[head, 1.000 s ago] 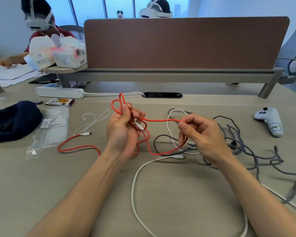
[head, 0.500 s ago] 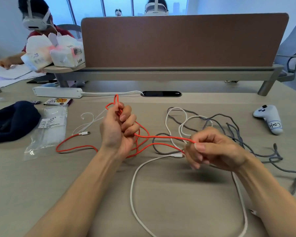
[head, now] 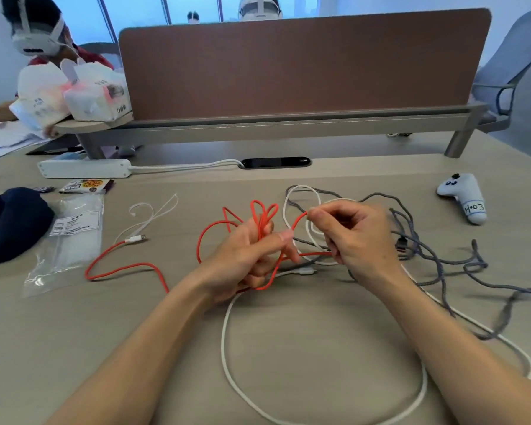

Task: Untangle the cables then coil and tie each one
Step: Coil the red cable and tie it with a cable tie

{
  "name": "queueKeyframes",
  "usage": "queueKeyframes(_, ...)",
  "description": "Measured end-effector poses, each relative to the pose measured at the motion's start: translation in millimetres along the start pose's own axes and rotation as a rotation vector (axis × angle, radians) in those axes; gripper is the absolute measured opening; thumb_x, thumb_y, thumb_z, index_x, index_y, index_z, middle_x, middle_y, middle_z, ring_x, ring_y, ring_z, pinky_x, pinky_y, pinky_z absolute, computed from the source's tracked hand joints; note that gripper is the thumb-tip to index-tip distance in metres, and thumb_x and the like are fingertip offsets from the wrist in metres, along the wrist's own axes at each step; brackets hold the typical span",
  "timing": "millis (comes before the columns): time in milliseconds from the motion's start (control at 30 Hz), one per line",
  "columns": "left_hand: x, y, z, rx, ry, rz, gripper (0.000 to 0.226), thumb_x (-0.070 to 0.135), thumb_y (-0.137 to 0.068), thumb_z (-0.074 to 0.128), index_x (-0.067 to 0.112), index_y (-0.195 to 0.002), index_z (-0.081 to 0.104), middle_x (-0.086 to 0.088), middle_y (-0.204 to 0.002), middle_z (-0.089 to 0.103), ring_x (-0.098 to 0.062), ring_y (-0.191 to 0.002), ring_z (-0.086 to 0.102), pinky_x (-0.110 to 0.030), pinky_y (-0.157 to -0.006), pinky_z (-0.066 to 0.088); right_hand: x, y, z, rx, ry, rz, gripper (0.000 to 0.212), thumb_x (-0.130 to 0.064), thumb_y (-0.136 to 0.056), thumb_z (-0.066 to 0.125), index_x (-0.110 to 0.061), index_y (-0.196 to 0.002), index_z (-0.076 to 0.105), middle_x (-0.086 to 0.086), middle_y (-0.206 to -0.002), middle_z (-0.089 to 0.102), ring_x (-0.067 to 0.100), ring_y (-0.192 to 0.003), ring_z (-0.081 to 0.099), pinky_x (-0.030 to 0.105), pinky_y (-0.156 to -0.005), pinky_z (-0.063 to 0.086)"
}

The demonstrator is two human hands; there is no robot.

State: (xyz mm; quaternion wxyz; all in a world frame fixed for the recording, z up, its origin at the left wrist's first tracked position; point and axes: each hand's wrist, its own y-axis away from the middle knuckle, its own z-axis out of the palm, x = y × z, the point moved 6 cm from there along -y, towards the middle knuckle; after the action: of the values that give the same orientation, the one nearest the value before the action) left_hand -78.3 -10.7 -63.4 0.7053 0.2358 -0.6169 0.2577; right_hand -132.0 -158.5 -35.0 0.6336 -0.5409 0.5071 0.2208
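Observation:
My left hand (head: 249, 256) is closed around several loops of the orange cable (head: 126, 266), which stick up above my fingers. The cable's free tail trails left across the table to a white plug. My right hand (head: 353, 237) pinches a strand of the same orange cable between thumb and forefinger, just right of the left hand. A white cable (head: 227, 342) lies in a big loop in front of me and runs under both hands. A grey braided cable (head: 436, 259) sprawls tangled to the right, partly hidden by my right hand.
A clear plastic bag (head: 71, 240) and a dark blue cloth (head: 10, 222) lie at the left, with thin white ties (head: 154, 213) beside them. A white controller (head: 463, 197) sits far right. A power strip (head: 83, 168) and a brown desk divider (head: 304, 65) stand behind.
My right hand has risen and moved left with the orange strand, close to the left hand. The left hand has shifted right, now holding more orange loops.

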Motion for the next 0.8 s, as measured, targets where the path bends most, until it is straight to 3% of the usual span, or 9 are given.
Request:
queueKeyframes(67, -3, 1, 5, -0.044, -0.086, 0.011, 0.029, 0.025, -0.085, 0.063, 0.019, -0.082, 0.036, -0.016, -0.065, 0.059, -0.008, -0.032, 0.019, -0.012, -0.034, 0.016, 1, 0, 0, 0.048, 0.064, -0.042, 0.025, -0.033, -0.08, 0.072, -0.017, -0.062, 0.066, 0.004, -0.047, 0.049, 0.015, -0.042, 0.039, 0.028, -0.042, 0.033)
queueKeyframes(167, -9, 1, 15, -0.1, -0.176, -0.007, 0.027, 0.032, -0.086, 0.061, 0.015, -0.09, 0.04, -0.01, -0.051, 0.048, -0.01, -0.033, 0.022, -0.014, -0.035, 0.02, 3, 2, 0, 0.097, 0.115, -0.068, 0.042, -0.04, -0.078, 0.071, -0.012, -0.054, 0.053, 0.015, -0.049, 0.047, 0.031, -0.045, 0.04, 0.042, -0.043, 0.037)
queueKeyframes(333, -13, -2, 19, -0.141, -0.166, 0.051, 0.026, 0.036, -0.098, 0.042, 0.012, -0.09, 0.041, -0.003, -0.044, 0.044, -0.01, -0.035, 0.025, -0.019, -0.037, 0.025, 5, 1, 0, 0.089, 0.107, -0.058, 0.055, -0.041, -0.081, 0.068, 0.002, -0.055, 0.047, 0.024, -0.05, 0.049, 0.033, -0.046, 0.043, 0.044, -0.048, 0.039)
queueKeyframes(433, -6, -5, 12, -0.097, -0.015, 0.156, 0.028, 0.038, -0.093, 0.046, 0.012, -0.082, 0.047, -0.001, -0.042, 0.047, -0.015, -0.042, 0.039, -0.028, -0.05, 0.033, 11, 2, 5, -0.029, 0.037, 0.017, 0.047, -0.034, -0.086, 0.062, -0.001, -0.056, 0.047, 0.017, -0.047, 0.049, 0.02, -0.042, 0.046, 0.038, -0.047, 0.04)
queueKeyframes(533, 1, -6, 5, 0.001, 0.222, 0.194, 0.026, 0.03, -0.096, 0.04, 0.01, -0.08, 0.042, -0.001, -0.044, 0.045, -0.018, -0.045, 0.049, -0.029, -0.055, 0.049, 16, 3, 11, -0.212, -0.104, 0.096, 0.03, -0.025, -0.088, 0.054, -0.01, -0.063, 0.054, 0.012, -0.056, 0.054, 0.019, -0.052, 0.055, 0.034, -0.055, 0.046)
queueKeyframes(600, 5, -4, 2, 0.042, 0.353, 0.196, 0.024, 0.029, -0.098, 0.038, 0.013, -0.08, 0.04, 0.002, -0.044, 0.038, -0.012, -0.035, 0.042, -0.021, -0.041, 0.044, 15, 2, 11, -0.269, -0.058, 0.078, 0.027, -0.022, -0.089, 0.05, -0.012, -0.066, 0.057, 0.02, -0.07, 0.061, 0.017, -0.07, 0.061, 0.027, -0.069, 0.047)
queueKeyframes(667, 9, -3, -3, 0.087, 0.435, 0.205, 0.021, 0.031, -0.093, 0.039, 0.015, -0.079, 0.04, 0.004, -0.045, 0.031, -0.005, -0.029, 0.027, -0.011, -0.034, 0.028, 14, 2, 10, -0.299, -0.021, 0.06, 0.028, -0.022, -0.091, 0.047, -0.015, -0.067, 0.06, 0.02, -0.077, 0.064, 0.022, -0.085, 0.065, 0.028, -0.079, 0.047)
queueKeyframes(733, 10, -5, -7, 0.129, 0.456, 0.212, 0.02, 0.032, -0.091, 0.041, 0.016, -0.079, 0.041, 0.006, -0.045, 0.027, -0.002, -0.029, 0.02, -0.008, -0.035, 0.016, 14, 3, 12, -0.327, -0.034, 0.036, 0.029, -0.023, -0.094, 0.044, -0.02, -0.072, 0.063, 0.009, -0.068, 0.06, 0.035, -0.081, 0.061, 0.039, -0.078, 0.047)
queueKeyframes(800, 8, -5, -10, 0.161, 0.467, 0.211, 0.019, 0.033, -0.091, 0.041, 0.017, -0.08, 0.042, 0.007, -0.043, 0.026, -0.001, -0.028, 0.017, -0.008, -0.038, 0.012, 14, 5, 17, -0.342, -0.102, 0.051, 0.029, -0.024, -0.096, 0.041, -0.017, -0.081, 0.065, 0.005, -0.061, 0.05, 0.029, -0.061, 0.054, 0.039, -0.066, 0.048)
